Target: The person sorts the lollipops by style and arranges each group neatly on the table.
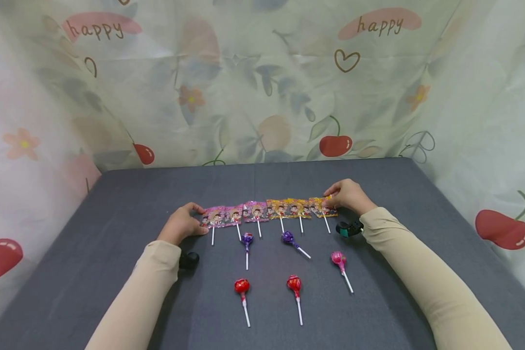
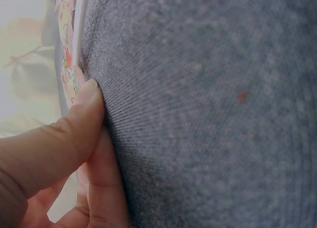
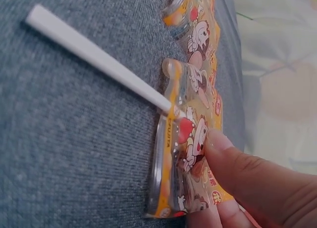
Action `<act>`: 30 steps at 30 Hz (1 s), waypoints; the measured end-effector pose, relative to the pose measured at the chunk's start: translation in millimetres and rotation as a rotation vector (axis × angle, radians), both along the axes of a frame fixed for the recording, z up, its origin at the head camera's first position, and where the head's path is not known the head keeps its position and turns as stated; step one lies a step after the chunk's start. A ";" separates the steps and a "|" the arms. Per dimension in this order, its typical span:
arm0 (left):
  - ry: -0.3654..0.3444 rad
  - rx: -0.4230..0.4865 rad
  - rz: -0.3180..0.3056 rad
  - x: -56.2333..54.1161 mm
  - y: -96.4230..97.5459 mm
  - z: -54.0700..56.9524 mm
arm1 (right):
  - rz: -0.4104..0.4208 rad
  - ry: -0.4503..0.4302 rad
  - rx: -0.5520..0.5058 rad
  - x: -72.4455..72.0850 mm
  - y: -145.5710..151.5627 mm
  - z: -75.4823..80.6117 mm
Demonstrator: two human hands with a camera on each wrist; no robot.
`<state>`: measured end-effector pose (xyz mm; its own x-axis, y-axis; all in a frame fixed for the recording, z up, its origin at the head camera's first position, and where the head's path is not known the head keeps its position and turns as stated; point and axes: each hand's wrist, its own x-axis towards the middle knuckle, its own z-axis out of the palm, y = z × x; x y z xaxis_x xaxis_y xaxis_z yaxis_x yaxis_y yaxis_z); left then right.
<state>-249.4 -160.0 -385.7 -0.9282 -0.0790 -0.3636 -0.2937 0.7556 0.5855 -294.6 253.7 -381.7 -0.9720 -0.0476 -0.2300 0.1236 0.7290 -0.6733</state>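
Observation:
Flat-wrapped lollipops lie side by side in a row, three in pink wrappers and three in yellow ones, white sticks toward me. At the row's left end my left hand pinches the edge of the outermost pink-wrapped lollipop; in the left wrist view the thumb lies against its wrapper, which is partly cut off. My right hand pinches the rightmost yellow-wrapped lollipop by its wrapper, thumb on the printed face.
Nearer me lie two purple ball lollipops, a pink one and two red ones. They rest on a grey cloth-covered table. A patterned curtain stands behind and at both sides.

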 end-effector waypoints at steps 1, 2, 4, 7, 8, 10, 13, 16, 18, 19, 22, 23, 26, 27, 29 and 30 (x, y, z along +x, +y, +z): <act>0.000 0.001 0.000 0.1 0.0 0.0 | 0.001 0.004 0.011 -0.1 0.1 0.1; 0.000 0.001 0.001 0.1 -0.2 -0.2 | 0.003 0.007 0.022 -0.2 0.3 0.1; 0.001 -0.002 0.000 0.1 -0.4 -0.3 | 0.006 0.014 0.033 -0.5 0.8 0.2; 0.005 -0.007 -0.002 0.2 -0.4 -0.3 | 0.015 0.019 0.037 -1.0 1.6 0.1; 0.005 -0.008 -0.001 0.1 -0.4 -0.3 | 0.017 0.019 0.036 -1.0 1.9 0.1; 0.002 -0.008 0.000 0.1 -0.2 -0.4 | 0.021 0.016 0.032 -1.1 2.6 0.0; -0.002 -0.012 0.000 -0.1 0.5 -1.3 | 0.022 0.008 0.027 -2.1 3.8 -0.8; -0.003 -0.016 0.001 -0.6 0.4 -2.3 | 0.022 -0.006 0.018 -3.3 4.7 -1.7; -0.003 -0.015 -0.001 -0.5 0.4 -2.4 | 0.020 -0.016 0.010 -4.2 4.8 -2.2; -0.001 -0.014 -0.003 -0.3 0.3 -2.4 | 0.020 -0.022 0.007 -4.3 4.9 -2.1; 0.005 -0.008 -0.008 0.8 0.5 -2.1 | 0.011 -0.030 0.002 -5.1 5.1 -2.9; 0.006 -0.006 -0.009 1.2 0.4 -2.0 | 0.010 -0.032 0.001 -5.4 5.3 -3.2; 0.014 -0.004 -0.013 2.1 0.4 -1.6 | 0.009 -0.032 0.007 -6.2 6.0 -3.9; 0.013 -0.001 -0.011 2.1 0.2 -1.6 | 0.009 -0.032 0.010 -6.4 6.2 -3.8; 0.016 0.001 -0.009 2.1 -0.4 -1.4 | 0.011 -0.034 0.009 -6.7 6.2 -3.4; 0.021 0.003 -0.010 1.7 -0.6 -1.6 | 0.012 -0.034 0.009 -6.9 6.2 -3.2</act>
